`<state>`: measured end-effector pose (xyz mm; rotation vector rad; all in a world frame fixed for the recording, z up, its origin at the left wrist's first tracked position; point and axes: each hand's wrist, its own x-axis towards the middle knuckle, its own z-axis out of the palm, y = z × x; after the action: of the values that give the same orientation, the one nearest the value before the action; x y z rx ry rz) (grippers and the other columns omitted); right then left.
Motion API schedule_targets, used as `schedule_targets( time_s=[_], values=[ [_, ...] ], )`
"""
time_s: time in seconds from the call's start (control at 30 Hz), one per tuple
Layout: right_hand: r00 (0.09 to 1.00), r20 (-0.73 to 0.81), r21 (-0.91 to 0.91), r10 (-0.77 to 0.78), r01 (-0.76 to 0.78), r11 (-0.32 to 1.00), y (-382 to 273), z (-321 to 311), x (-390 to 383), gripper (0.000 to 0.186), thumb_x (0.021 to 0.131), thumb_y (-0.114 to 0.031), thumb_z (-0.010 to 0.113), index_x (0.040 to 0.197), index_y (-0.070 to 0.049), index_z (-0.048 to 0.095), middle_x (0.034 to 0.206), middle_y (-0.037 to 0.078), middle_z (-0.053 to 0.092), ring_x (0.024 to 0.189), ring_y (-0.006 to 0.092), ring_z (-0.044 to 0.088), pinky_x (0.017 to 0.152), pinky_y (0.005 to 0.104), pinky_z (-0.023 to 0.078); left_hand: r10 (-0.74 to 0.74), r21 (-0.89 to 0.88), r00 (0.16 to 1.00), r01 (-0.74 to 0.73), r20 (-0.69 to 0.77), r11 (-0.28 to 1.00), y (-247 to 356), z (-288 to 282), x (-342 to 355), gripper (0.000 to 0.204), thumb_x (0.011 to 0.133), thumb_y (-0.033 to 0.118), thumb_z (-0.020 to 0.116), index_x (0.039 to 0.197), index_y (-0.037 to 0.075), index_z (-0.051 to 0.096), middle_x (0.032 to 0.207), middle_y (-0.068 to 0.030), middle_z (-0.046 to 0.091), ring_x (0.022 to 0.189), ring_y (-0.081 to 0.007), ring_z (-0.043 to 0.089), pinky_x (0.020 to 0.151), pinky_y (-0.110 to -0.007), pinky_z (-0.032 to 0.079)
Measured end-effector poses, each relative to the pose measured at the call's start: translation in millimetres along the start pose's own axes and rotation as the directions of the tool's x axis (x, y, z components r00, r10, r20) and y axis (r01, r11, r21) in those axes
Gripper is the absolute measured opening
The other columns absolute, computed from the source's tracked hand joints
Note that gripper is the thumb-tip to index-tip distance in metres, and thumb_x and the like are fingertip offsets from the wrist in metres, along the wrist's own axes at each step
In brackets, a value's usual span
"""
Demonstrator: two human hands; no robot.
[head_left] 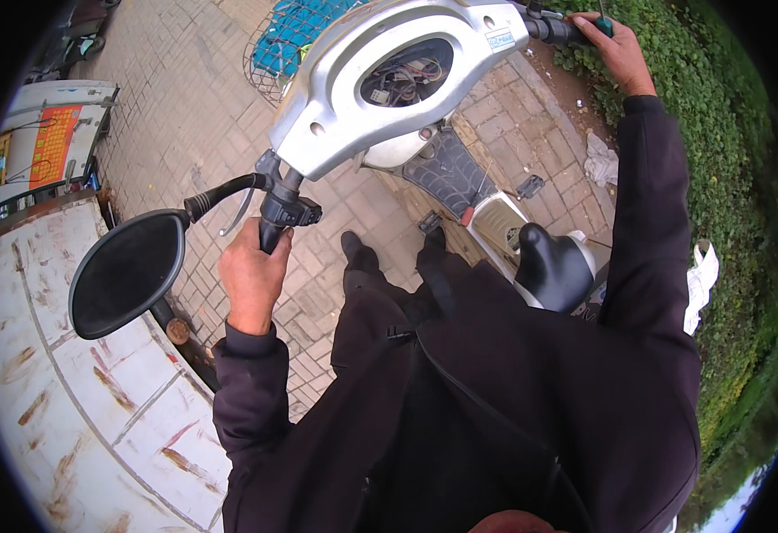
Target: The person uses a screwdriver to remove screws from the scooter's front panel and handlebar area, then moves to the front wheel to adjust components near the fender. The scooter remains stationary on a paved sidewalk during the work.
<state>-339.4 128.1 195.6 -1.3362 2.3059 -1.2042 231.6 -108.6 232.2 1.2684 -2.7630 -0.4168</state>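
Observation:
My left hand (254,275) is closed round the black left handlebar grip (271,233) of an electric scooter, below its switch block (300,211) and brake lever (238,213). At the other end of the bar, my right hand (624,55) is closed on a screwdriver (603,25) with a dark green handle, its thin shaft pointing up. Those fingers also rest against the right handlebar grip (566,34). Between my hands is the silver handlebar cover (335,133), whose oval opening shows loose wires (406,82).
A black mirror (129,271) sticks out at left above a rusty white panel (78,391). The scooter's footboard (449,173) and black saddle (553,266) are at my right. Ahead is a wire basket with blue cloth (304,35). A green hedge (726,178) borders the brick paving (184,115).

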Motion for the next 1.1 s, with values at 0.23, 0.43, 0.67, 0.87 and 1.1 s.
schedule_targets(
  time_s=[0.23,0.43,0.67,0.87,1.1],
  values=[
    [0.957,0.043,-0.216,0.288,-0.272,0.938,-37,-10,6,0.040,0.093,-0.037,0.074,0.083,0.002,0.073,0.069,0.002,0.062,0.063,0.0131,0.051,0.059,0.0350,0.042,0.004,0.028,1.000,-0.004,0.007,1.000,-2,1,6,0.030,0.084,0.028,0.081,0.091,0.004,0.064,0.075,-0.0222,0.067,0.071,-0.0441,0.066,0.062,-0.048,0.050],
    [0.978,-0.039,-0.128,0.207,-0.210,0.969,-30,5,-3,0.036,0.096,-0.029,0.071,0.077,0.001,0.069,0.066,-0.002,0.059,0.060,0.0102,0.047,0.056,0.0330,0.040,0.026,0.014,0.999,-0.026,0.030,1.000,-2,0,7,0.031,0.084,0.024,0.081,0.093,0.002,0.062,0.076,-0.0242,0.066,0.073,-0.0465,0.065,0.063,-0.049,0.050],
    [0.980,-0.165,-0.010,0.112,-0.115,0.993,-32,20,-12,0.035,0.097,-0.028,0.069,0.076,0.000,0.068,0.064,-0.001,0.058,0.059,0.0089,0.047,0.054,0.0317,0.038,0.018,0.002,1.000,-0.018,0.021,1.000,-4,3,5,0.031,0.085,0.024,0.081,0.093,0.001,0.061,0.077,-0.0247,0.066,0.074,-0.0468,0.064,0.064,-0.049,0.049],
    [0.938,0.011,-0.118,0.347,-0.344,0.932,-39,0,3,0.041,0.096,-0.036,0.071,0.073,-0.002,0.068,0.062,0.000,0.057,0.055,0.0118,0.047,0.052,0.0326,0.036,0.035,-0.013,0.999,-0.034,0.040,0.999,-1,0,5,0.030,0.086,0.023,0.080,0.092,0.001,0.060,0.076,-0.0245,0.065,0.072,-0.0461,0.063,0.062,-0.048,0.048],
    [0.939,0.141,-0.149,0.313,-0.292,0.945,-44,-13,16,0.043,0.095,-0.038,0.072,0.071,-0.004,0.069,0.061,-0.003,0.056,0.056,0.0108,0.046,0.053,0.0318,0.035,0.071,-0.028,0.998,-0.071,-0.001,0.997,-4,1,6,0.032,0.085,0.024,0.081,0.088,0.000,0.060,0.072,-0.0235,0.064,0.068,-0.0456,0.063,0.059,-0.047,0.048]
  ],
)
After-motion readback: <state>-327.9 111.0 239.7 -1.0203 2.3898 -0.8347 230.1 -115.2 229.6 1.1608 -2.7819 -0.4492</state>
